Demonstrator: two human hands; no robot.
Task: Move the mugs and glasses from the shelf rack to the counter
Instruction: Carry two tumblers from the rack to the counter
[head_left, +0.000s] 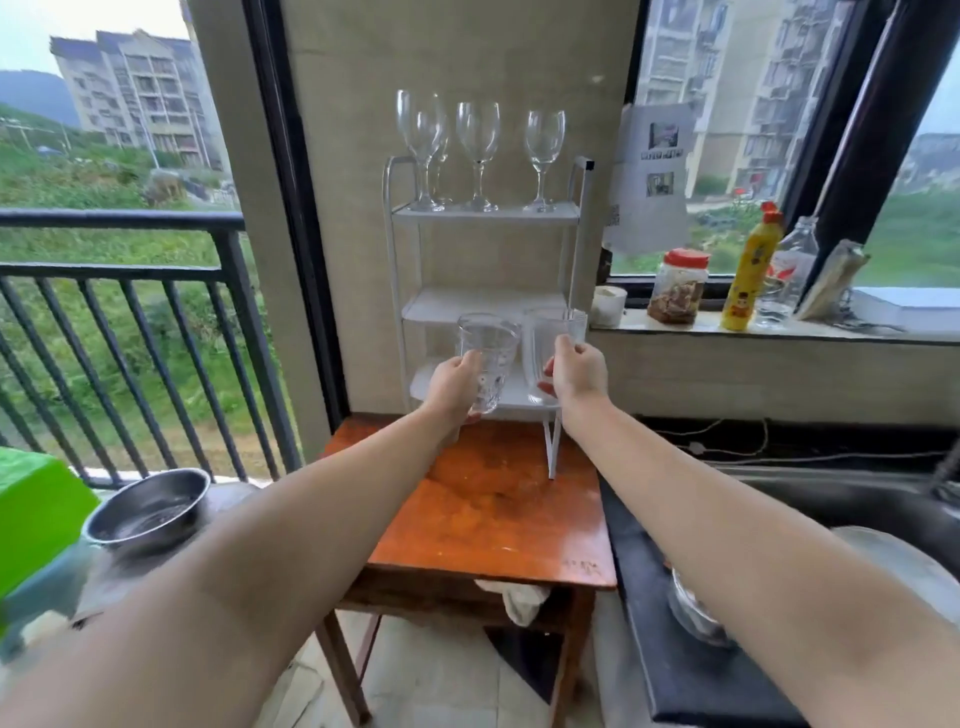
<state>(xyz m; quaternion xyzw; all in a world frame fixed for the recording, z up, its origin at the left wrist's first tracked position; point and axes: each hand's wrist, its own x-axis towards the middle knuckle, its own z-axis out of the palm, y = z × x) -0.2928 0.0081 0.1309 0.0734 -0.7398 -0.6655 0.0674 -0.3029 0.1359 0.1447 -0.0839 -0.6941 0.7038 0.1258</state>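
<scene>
A white three-tier shelf rack stands on a small wooden table against the wall. Several wine glasses stand upright on its top tier. My left hand grips a patterned clear tumbler, held in front of the rack's lowest tier. My right hand grips a plain clear glass just to the right of it. Both glasses are upright and off the shelf. The middle tier looks bare.
A dark counter with a sink and a metal pot lies at right. On the window sill stand a jar, a yellow bottle and a clear bottle. A steel bowl sits at left by the railing.
</scene>
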